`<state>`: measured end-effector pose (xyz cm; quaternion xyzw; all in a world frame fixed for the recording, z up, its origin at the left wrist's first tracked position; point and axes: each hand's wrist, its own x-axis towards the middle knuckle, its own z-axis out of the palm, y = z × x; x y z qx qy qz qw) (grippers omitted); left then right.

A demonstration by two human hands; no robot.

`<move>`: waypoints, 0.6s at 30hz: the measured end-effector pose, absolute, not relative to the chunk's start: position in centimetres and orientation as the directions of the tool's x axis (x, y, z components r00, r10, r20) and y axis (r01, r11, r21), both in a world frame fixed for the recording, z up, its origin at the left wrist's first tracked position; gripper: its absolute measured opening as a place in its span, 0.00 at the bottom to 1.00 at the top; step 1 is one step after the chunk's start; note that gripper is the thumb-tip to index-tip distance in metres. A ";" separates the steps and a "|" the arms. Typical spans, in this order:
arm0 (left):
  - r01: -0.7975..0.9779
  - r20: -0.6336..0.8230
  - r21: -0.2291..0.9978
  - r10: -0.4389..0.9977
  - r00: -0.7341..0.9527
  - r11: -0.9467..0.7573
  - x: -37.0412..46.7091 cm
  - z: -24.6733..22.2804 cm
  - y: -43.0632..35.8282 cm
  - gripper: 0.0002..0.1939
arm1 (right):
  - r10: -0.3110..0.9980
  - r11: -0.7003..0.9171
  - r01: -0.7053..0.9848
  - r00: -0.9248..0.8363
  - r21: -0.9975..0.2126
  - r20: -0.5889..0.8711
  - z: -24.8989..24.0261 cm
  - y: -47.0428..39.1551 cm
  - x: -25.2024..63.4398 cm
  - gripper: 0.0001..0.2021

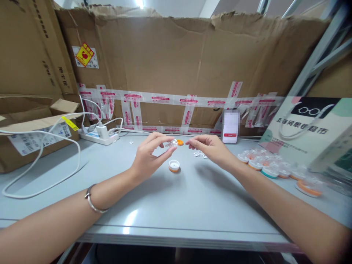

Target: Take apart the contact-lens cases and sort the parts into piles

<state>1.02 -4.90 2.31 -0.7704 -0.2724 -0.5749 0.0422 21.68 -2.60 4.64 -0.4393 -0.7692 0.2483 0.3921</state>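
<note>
My left hand (150, 152) is closed, pinching a small clear-and-white plastic part (171, 143) between thumb and fingers above the table. To its right, my right hand (209, 146) has its fingertips pressed together; whatever they may hold is too small to make out. Between the hands, farther back, lies an orange ring-shaped piece (180, 142). Below them a round white cup with an orange base (174, 166) stands upright on the table. Several small white plastic pieces (200, 154) lie in a loose pile under my right hand.
At the right, several round pieces with clear tops (264, 163) cluster beside a paper bag (305, 128). A phone (230, 126) leans against the cardboard (165, 55) at the back. A power strip (100, 137), a white cable (79, 157) and an open carton (33, 143) occupy the left.
</note>
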 end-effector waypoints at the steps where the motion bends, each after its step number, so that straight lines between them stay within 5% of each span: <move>1: 0.468 0.917 0.228 0.350 0.191 -0.854 1.1 2.3 -5.0 0.10 | 0.846 0.520 0.375 -0.345 -0.767 0.406 4.8 -3.5 20.9 0.15; 5: 0.455 0.931 0.149 0.280 0.236 -0.878 1.1 2.3 -5.2 0.09 | 0.810 0.504 0.138 -0.418 -0.852 0.412 4.6 -5.8 18.4 0.12; 10: 0.471 0.906 0.152 0.314 0.285 -0.869 0.9 2.1 -5.0 0.20 | 0.839 0.494 0.159 -0.344 -0.854 0.421 4.8 -5.0 18.7 0.12; 15: 0.501 0.859 0.195 0.393 0.328 -0.843 0.7 2.1 -4.6 0.20 | 0.878 0.429 0.598 -0.101 -0.677 0.467 7.2 -1.9 24.8 0.13; 18: 0.486 0.842 0.191 0.396 0.365 -0.853 0.6 2.0 -4.5 0.17 | 0.966 0.228 0.846 -0.136 -0.482 0.218 7.6 0.3 28.9 0.08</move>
